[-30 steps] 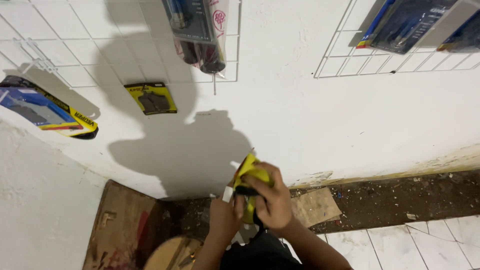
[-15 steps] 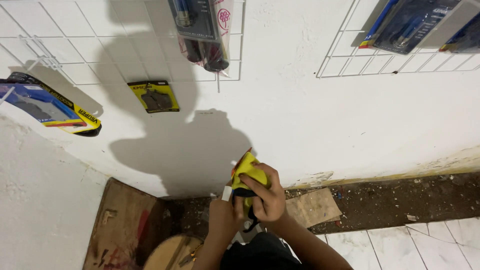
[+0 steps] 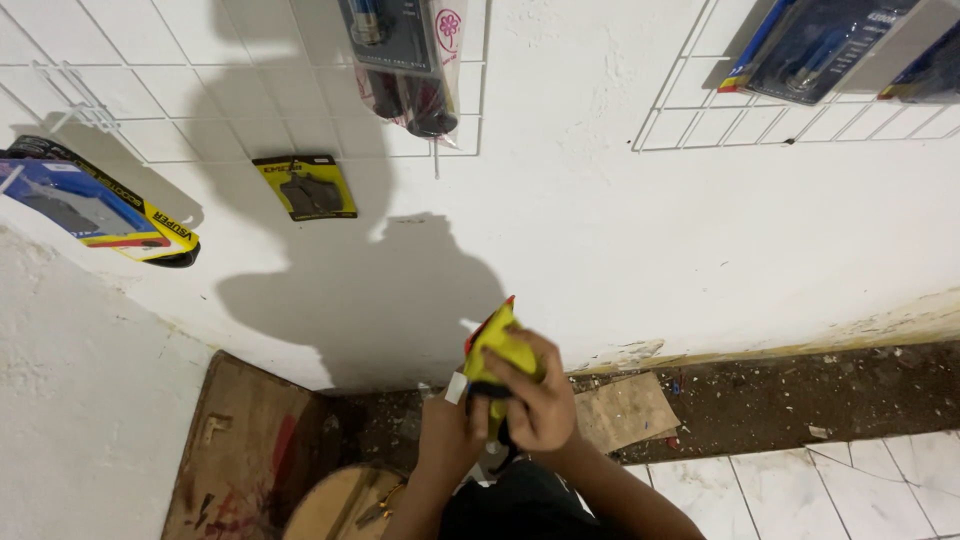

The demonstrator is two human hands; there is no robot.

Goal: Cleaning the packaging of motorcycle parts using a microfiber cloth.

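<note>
Head view. Both hands were raised together in front of the white wall, low in the frame, working on one yellow packet (image 3: 497,345). The right hand (image 3: 535,405) was clamped over the packet's front, fingers curled across it and thumb behind, which held it steady against the pull of the other hand. The left hand (image 3: 447,432) was closed on the packet's lower edge, beside a small white tab (image 3: 456,388) (what the tab was could not be told). The packet stood roughly upright with a red tip at its top, held clear of the wall and well above the floor.

Two wire grids (image 3: 250,80) were fixed to the wall as hanging racks. A yellow-and-black carded pack (image 3: 304,187) hung below the left grid; a blue-and-yellow pack (image 3: 95,210) hung tilted at the far left; a clear bag of dark items (image 3: 405,60) hung from the same grid, and dark blue packs (image 3: 820,45) sat on the right grid.

Below, a wooden board (image 3: 240,440) leaned in the corner, and a cardboard scrap (image 3: 625,410) lay on the bare dirt strip beside white floor tiles (image 3: 850,490).
</note>
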